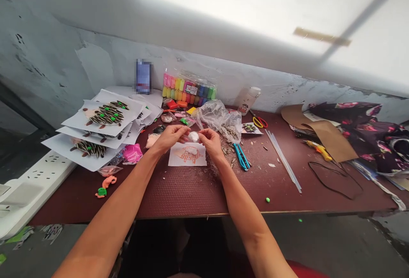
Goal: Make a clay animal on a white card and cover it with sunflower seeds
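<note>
Head camera view: a person's left hand (174,138) and right hand (211,142) meet over a dark red table (179,199), slightly apart from each other, fingertips closed on opposite sides of a small white lump (193,136). What the lump is made of is hard to say at this size. It is held just above a white sheet (175,160) bearing an orange drawing.

To the right of the sheet lie striped seeds (228,149) and a blue cutter (241,157), with a clear plastic bag (212,114) behind them. Farther right are scissors (260,122) with red and yellow handles and several translucent sticks (283,160). At left, seed-covered hedgehog pictures (107,115) are stacked on white paper, a bright pink packet (132,153) beside them. Along the wall stand a pack of many-coloured pieces (189,90) and a white bottle (249,99).
</note>
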Demonstrator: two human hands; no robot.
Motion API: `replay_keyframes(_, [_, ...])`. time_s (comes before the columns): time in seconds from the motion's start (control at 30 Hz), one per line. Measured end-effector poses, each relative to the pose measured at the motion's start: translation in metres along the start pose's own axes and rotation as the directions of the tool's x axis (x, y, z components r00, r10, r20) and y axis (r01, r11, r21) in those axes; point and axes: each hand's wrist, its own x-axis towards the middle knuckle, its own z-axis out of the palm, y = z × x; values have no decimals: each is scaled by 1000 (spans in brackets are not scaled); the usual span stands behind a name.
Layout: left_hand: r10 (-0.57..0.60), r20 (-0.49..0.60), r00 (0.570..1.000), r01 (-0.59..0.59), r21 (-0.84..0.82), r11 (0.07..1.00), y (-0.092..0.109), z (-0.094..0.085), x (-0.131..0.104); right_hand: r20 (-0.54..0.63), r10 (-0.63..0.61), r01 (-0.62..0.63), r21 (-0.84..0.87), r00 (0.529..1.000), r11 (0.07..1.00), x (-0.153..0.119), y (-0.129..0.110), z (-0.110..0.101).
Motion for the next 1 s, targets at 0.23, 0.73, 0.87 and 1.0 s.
replay_keyframes(0.23, [-136,145,980,165,-210,964,0,-6,-12,95,-42,50,-79,995,996,-6,-6,6])
replay_keyframes(0.73, [-191,-75,979,175,-184,967,-1,-12,-12,216,-95,199,-537,972,819,-10,-8,-6])
replay_keyframes(0.87, [-167,-108,980,140,-222,965,-4,-15,-11,280,-145,296,-635,949,714,-15,-14,3])
replay_keyframes(1.0, [-112,-69,991,91,-261,961,-8,-18,-10,302,-158,328,-677,940,659,-16,-14,5])
